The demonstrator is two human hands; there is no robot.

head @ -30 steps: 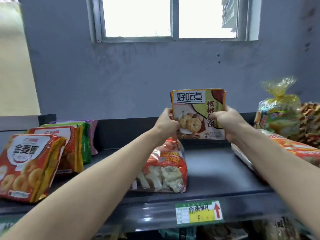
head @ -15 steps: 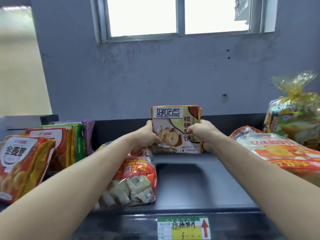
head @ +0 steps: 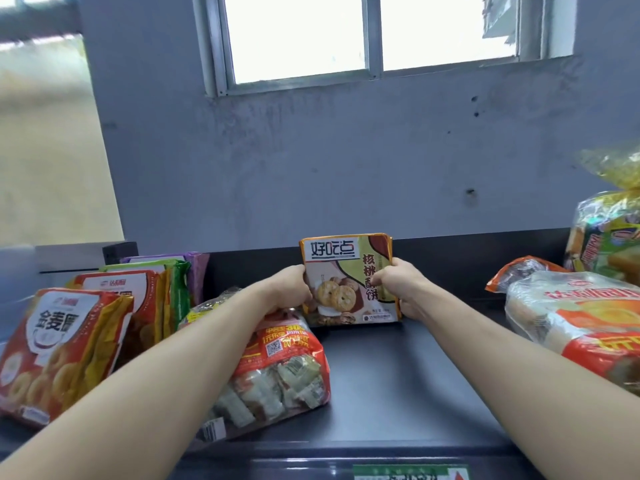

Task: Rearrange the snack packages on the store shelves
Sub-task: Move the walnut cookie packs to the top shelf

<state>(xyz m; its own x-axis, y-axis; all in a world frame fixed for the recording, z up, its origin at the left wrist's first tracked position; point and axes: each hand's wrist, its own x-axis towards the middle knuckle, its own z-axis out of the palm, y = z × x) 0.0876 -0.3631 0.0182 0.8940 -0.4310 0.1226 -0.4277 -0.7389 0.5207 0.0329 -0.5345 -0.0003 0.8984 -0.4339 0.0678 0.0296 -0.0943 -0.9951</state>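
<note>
An orange and green walnut cookie package (head: 346, 271) stands upright at the back of the dark top shelf (head: 398, 375), its lower edge on the shelf. My left hand (head: 289, 287) grips its left side and my right hand (head: 401, 285) grips its right side. Just in front and left lies a red bag of wrapped snacks (head: 277, 372), partly under my left forearm.
Red ring-cookie packs (head: 55, 348) with green and purple packs (head: 180, 278) behind stand at the left. White and orange bread bags (head: 571, 313) and a yellow-tied bag (head: 609, 237) fill the right. A price label (head: 412, 472) sits on the shelf's front edge. Behind are a grey wall and window.
Both hands have lowered the walnut cookie package from above the shelf down onto its back part. The view has shifted closer and slightly right.
</note>
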